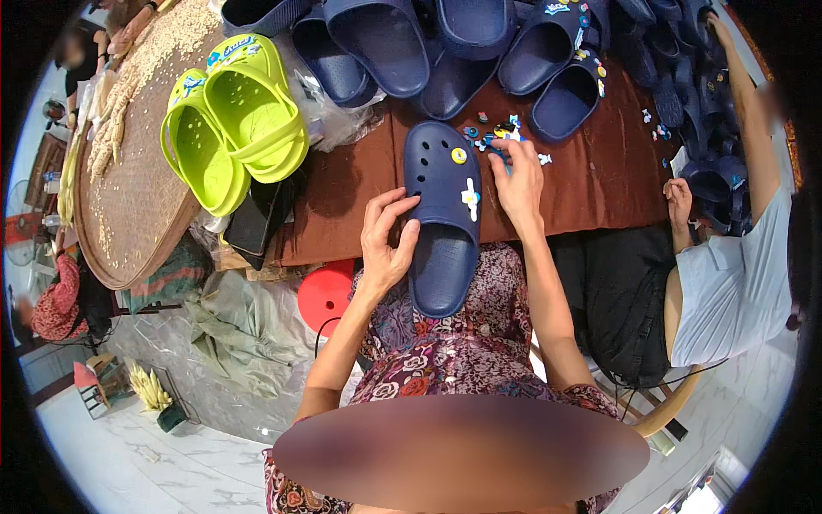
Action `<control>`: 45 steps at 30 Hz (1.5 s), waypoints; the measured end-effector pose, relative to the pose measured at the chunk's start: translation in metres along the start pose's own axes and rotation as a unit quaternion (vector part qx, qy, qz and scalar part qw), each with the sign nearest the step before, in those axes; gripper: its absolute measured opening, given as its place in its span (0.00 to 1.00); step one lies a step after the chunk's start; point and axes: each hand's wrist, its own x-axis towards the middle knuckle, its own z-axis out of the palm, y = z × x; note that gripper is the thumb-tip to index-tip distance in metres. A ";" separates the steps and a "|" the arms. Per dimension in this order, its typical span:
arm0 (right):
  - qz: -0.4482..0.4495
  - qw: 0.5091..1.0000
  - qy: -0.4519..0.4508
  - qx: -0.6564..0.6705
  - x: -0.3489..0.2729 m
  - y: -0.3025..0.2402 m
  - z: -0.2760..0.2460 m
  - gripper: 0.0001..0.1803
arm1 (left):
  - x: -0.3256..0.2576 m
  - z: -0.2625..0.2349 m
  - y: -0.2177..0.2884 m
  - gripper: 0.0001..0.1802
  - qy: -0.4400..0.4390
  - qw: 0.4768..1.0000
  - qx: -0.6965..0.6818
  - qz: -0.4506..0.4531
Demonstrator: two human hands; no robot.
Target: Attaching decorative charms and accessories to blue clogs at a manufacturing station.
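Note:
A navy blue clog point(442, 267) lies with its toe away from me, its toe part over the brown cloth and its heel over my lap. Its upper carries a yellow ring-shaped charm point(459, 156) and a white charm with a touch of blue point(470, 199). My left hand point(387, 240) grips the clog's left edge with thumb and fingers. To the right of the clog, my right hand point(519, 184) is over the cloth, fingers curved and slightly apart at a small pile of colourful shoe charms point(509, 130). I make out nothing between those fingers.
Several navy clogs point(377, 47) line the cloth's point(360, 193) far side, some with charms. A lime green pair point(257, 120) stands at the left beside a round woven tray point(128, 206) of pale grains. At the right sits another person in a light shirt point(736, 291). A red stool point(325, 300) is at my left.

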 end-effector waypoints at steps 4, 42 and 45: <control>-0.057 0.993 0.028 -0.102 0.015 0.014 0.012 0.13 | 0.000 0.001 0.001 0.16 -0.001 1.000 0.010 0.011; -0.098 0.977 -0.119 0.149 0.030 -0.032 0.018 0.08 | 0.115 0.046 -0.046 0.22 -0.015 0.996 0.072 -0.041; -0.044 0.969 -0.127 0.206 0.033 -0.028 0.021 0.09 | 0.115 0.050 -0.047 0.23 -0.008 0.997 0.070 -0.037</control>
